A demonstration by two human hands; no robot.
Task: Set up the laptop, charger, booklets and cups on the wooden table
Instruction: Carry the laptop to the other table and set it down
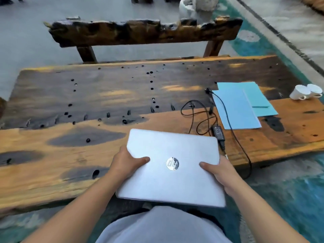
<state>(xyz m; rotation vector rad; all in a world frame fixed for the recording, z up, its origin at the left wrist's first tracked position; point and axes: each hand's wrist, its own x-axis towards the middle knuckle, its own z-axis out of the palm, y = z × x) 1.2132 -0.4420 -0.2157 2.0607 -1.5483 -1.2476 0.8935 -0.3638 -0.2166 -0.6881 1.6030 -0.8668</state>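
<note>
A closed silver laptop is held over the near edge of the wooden table, half of it past the edge above my lap. My left hand grips its left side and my right hand grips its right side, thumbs on the lid. A black charger brick with looped cable lies just right of the laptop's far corner. Light blue booklets lie overlapped further right. Two white cups lie on their sides near the table's right end.
A rough wooden bench stands behind the table. The tabletop has many small dark holes. A pale stone-like object sits on the floor beyond the bench. Teal patterned flooring lies at the right.
</note>
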